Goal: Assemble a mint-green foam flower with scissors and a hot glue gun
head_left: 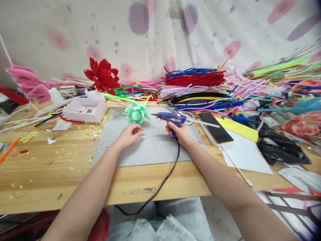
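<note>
My right hand (178,131) is wrapped around the handle of a blue glue gun (170,117), its nozzle pointing left. A white glue stick (207,124) juts from the gun's back, and a black cord (167,179) runs down over the table edge. Close in front of my left hand (130,135) lies a mint-green flower (136,112) of fuzzy petals. The left fingers are curled in with the thumb against them; whatever they pinch is too small to make out. Both hands are over a grey cutting mat (150,154).
Behind the mat lie bundles of coloured pipe cleaners (195,78). A red flower (102,75) stands beside a white box (85,109) at the left. On the right are a phone (216,128), yellow and white sheets (247,155), and a black plastic bag (283,150). Scraps litter the wooden table (62,174).
</note>
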{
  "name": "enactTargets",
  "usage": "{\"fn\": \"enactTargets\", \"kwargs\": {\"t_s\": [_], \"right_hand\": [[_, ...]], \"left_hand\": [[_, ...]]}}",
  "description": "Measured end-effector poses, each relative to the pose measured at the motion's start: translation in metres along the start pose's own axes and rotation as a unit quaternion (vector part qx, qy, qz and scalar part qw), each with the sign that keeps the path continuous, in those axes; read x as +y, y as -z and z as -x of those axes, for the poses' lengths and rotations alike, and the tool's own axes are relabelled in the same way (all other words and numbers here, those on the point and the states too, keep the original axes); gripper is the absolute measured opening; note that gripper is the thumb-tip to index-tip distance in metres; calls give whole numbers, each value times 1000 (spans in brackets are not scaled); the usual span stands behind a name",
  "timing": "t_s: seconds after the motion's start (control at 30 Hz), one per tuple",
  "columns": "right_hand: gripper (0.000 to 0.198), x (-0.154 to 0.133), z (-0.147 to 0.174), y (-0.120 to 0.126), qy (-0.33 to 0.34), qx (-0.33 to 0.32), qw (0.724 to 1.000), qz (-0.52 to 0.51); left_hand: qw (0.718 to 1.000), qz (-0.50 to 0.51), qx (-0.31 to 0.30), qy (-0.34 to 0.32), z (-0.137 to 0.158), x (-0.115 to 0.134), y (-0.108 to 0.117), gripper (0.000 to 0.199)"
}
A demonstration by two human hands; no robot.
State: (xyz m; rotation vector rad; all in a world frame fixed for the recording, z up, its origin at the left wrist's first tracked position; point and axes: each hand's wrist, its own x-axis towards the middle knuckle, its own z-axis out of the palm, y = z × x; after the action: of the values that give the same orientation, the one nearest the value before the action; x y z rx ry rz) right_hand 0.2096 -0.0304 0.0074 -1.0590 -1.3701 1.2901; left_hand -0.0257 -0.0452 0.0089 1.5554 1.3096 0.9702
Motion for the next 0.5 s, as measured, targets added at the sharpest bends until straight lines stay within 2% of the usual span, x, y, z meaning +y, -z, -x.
{"fn": "enactTargets", "kwargs": {"t_s": [0.07,0.17,0.5], "right_hand": [[38,3,-1,4,4,6,999,-32],[36,7,-4,8,5,10,998,-62],[37,7,-5,8,-14,14,996,-82]], "left_hand": [[988,-123,-72,-56,2,-2,5,21],[968,-198,-122,-97,4,-2,9,21],[960,-239,-121,-84,2,-4,10,11]]}}
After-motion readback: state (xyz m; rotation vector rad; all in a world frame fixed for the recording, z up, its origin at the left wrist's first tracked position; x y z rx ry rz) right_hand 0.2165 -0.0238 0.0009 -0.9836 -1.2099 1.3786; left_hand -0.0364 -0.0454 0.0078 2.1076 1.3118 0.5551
